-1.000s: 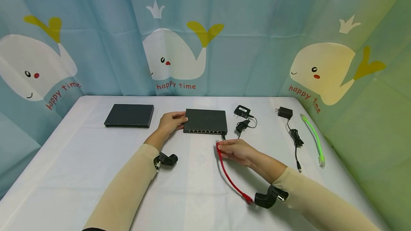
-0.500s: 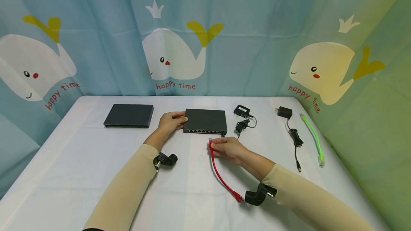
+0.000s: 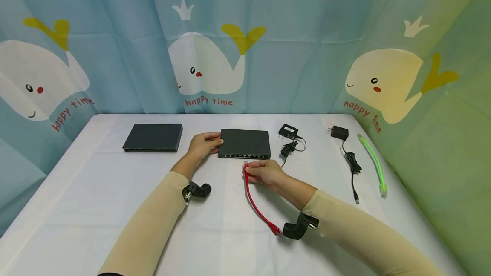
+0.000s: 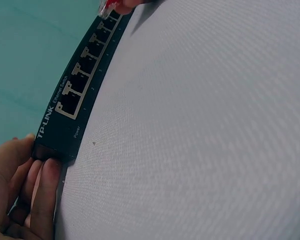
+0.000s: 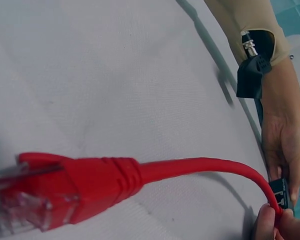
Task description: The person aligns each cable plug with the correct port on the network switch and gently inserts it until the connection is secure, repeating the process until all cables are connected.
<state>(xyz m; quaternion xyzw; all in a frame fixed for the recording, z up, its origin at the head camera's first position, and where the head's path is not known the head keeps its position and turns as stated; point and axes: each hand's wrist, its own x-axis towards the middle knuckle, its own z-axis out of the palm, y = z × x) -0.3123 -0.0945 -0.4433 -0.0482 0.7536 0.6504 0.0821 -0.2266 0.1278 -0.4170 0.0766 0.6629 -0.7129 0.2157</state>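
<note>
A black TP-LINK Ethernet switch (image 3: 246,143) lies in the middle of the table, its row of ports facing the person. My left hand (image 3: 200,146) grips its left end, thumb and fingers at the corner in the left wrist view. Just in front of the ports, my right hand (image 3: 266,173) pinches one end of a red network cable (image 3: 252,201). That end's clear plug points toward the row. The cable's other plug (image 5: 70,192) hangs free near the right wrist camera. In the left wrist view the held plug (image 4: 106,9) overlaps the far ports.
Another black box (image 3: 152,138) of similar shape lies to the left. Right of the switch is a black power adapter (image 3: 288,131), its cord running behind the right hand. Farther right lie a second adapter (image 3: 339,133) with a bundled cord and a green network cable (image 3: 374,163).
My right hand has moved left and slightly away from the person, carrying the red network cable along the front of the ports. The left hand has stayed on the switch.
</note>
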